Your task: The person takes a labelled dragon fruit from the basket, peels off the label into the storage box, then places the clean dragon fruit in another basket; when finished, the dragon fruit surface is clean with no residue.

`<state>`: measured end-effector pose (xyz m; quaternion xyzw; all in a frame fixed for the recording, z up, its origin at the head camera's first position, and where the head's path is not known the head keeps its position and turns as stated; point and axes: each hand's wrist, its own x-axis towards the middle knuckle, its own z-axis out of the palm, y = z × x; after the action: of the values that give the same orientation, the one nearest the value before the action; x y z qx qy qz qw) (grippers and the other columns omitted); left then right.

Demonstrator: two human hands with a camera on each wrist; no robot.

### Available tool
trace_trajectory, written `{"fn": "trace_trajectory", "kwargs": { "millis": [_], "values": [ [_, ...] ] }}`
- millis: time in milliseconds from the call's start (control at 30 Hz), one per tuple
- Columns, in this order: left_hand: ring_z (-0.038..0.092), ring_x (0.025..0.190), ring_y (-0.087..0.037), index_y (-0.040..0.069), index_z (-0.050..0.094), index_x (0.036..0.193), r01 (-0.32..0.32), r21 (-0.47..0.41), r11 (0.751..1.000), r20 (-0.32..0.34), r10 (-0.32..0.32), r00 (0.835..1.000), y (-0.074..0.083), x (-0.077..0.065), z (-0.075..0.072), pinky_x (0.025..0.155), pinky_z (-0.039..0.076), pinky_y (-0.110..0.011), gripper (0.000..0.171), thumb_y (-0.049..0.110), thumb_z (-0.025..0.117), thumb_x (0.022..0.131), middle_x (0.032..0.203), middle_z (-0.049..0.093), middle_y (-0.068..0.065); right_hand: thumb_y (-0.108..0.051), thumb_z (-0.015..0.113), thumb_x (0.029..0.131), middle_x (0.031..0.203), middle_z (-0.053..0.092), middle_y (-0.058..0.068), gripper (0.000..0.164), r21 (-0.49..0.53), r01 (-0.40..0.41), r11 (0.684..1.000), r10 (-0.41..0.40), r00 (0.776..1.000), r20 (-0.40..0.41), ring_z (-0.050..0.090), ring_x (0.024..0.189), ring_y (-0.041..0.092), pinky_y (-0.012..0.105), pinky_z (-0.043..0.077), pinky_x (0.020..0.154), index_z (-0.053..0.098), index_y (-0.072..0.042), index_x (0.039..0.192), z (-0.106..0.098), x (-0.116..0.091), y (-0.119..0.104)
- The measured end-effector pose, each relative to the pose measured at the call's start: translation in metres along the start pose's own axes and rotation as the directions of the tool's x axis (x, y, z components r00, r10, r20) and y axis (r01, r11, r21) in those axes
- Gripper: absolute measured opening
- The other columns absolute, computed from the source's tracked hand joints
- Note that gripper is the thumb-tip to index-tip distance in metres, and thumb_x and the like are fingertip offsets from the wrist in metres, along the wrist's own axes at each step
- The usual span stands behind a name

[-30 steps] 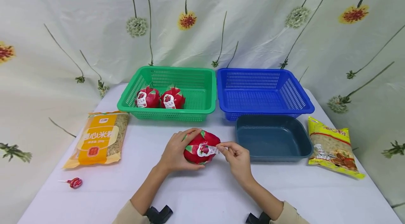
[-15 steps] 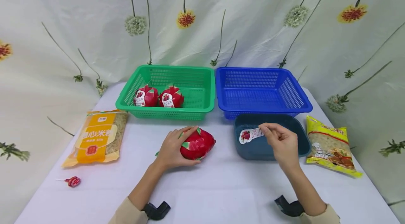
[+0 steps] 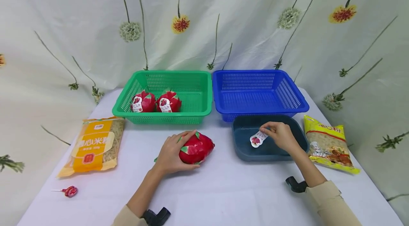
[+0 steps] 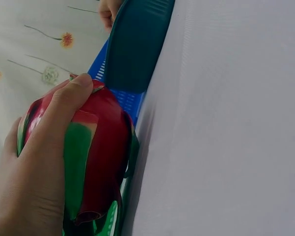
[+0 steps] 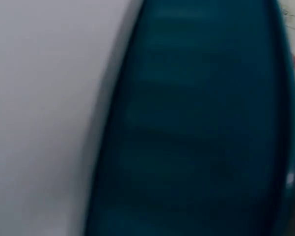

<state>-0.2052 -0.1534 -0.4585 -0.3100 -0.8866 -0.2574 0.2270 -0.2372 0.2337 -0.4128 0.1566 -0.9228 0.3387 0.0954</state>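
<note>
Red, green-tipped dragon fruit on the white table, gripped by left hand. White paper fruit label pinched in right hand over dark teal plastic tray.

Red dragon fruit on white table, peeled label over dark tray

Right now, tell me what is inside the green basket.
The green basket holds two red dragon fruits side by side at its left end, each wearing a white label. The rest of its floor shows bare mesh. What lies beneath the fruits is hidden.
</note>
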Motion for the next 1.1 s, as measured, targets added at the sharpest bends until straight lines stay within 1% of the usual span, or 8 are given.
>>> {"fn": "trace_trajectory", "kwargs": {
  "millis": [167,367,467,567,700,800,933,1100],
  "values": [
    [0.048,0.110,-0.018,0.029,0.036,0.142,-0.003,0.004,1.000,0.002,0.003,1.000,0.001,-0.002,0.002,0.079,0.047,-0.039,0.100,0.065,0.074,0.056,0.128,0.049,0.000,-0.014,0.062,0.088,0.051,0.036,-0.005,0.011,-0.111,0.044,0.993,-0.033,0.995,0.099,0.029,0.047,0.008,0.023,0.025,0.043,0.070,-0.006,0.088,0.005,0.005,0.013],
    [0.048,0.110,-0.018,0.030,0.035,0.142,0.008,0.005,1.000,0.005,-0.008,1.000,0.001,-0.002,0.000,0.079,0.047,-0.039,0.100,0.065,0.074,0.056,0.129,0.049,0.000,-0.010,0.064,0.086,0.058,0.051,0.000,0.008,-0.138,0.082,0.987,-0.061,0.986,0.153,0.033,0.051,0.009,0.023,0.028,0.045,0.070,-0.005,0.089,0.010,0.009,0.021],
    [0.048,0.110,-0.018,0.030,0.035,0.142,0.009,0.008,1.000,0.008,-0.009,1.000,0.001,-0.002,0.001,0.079,0.047,-0.040,0.100,0.066,0.074,0.057,0.129,0.049,0.000,-0.014,0.067,0.084,0.059,0.047,0.001,0.014,-0.155,0.050,0.987,-0.020,0.982,0.188,0.034,0.053,0.011,0.024,0.028,0.045,0.070,-0.005,0.094,0.011,0.009,0.021],
    [0.048,0.111,-0.018,0.030,0.035,0.142,0.009,0.008,1.000,0.004,-0.009,1.000,0.000,-0.002,0.001,0.079,0.048,-0.040,0.100,0.065,0.074,0.057,0.129,0.049,0.000,-0.019,0.071,0.081,0.067,0.056,0.005,0.024,-0.192,0.053,0.980,-0.008,0.974,0.228,0.040,0.057,0.012,0.025,0.033,0.049,0.070,-0.004,0.099,0.011,0.010,0.022],
    [0.048,0.111,-0.017,0.030,0.035,0.142,0.009,0.007,1.000,0.000,-0.009,1.000,0.000,-0.003,0.001,0.079,0.048,-0.039,0.100,0.065,0.074,0.057,0.129,0.049,0.001,-0.025,0.075,0.077,0.096,0.067,0.018,0.037,-0.252,0.092,0.963,-0.022,0.963,0.269,0.047,0.065,0.015,0.027,0.041,0.054,0.069,-0.002,0.105,0.012,0.008,0.022],
    [0.048,0.111,-0.018,0.030,0.035,0.142,0.009,0.006,1.000,-0.001,-0.009,1.000,0.000,-0.003,0.001,0.079,0.048,-0.039,0.101,0.065,0.074,0.056,0.129,0.048,0.001,-0.030,0.074,0.077,0.090,0.067,0.019,0.046,-0.278,0.100,0.955,-0.011,0.952,0.305,0.046,0.064,0.015,0.027,0.038,0.052,0.066,-0.002,0.113,0.012,0.007,0.022],
    [0.048,0.111,-0.017,0.030,0.035,0.142,0.008,0.005,1.000,-0.007,-0.008,1.000,0.001,-0.003,0.001,0.079,0.048,-0.039,0.101,0.064,0.075,0.056,0.129,0.048,0.001,-0.037,0.071,0.078,0.060,0.050,0.002,0.059,-0.297,0.079,0.952,0.034,0.934,0.356,0.039,0.055,0.012,0.025,0.030,0.048,0.058,-0.003,0.125,0.011,0.005,0.021],
    [0.048,0.111,-0.016,0.030,0.035,0.142,0.008,0.007,1.000,-0.009,-0.008,1.000,0.001,-0.002,0.000,0.079,0.048,-0.038,0.101,0.063,0.077,0.055,0.129,0.048,0.001,-0.046,0.066,0.080,0.056,0.026,-0.004,0.071,-0.317,0.037,0.948,0.101,0.908,0.406,0.028,0.048,0.010,0.026,0.028,0.046,0.046,-0.007,0.136,0.010,0.003,0.022]
  ]
}}
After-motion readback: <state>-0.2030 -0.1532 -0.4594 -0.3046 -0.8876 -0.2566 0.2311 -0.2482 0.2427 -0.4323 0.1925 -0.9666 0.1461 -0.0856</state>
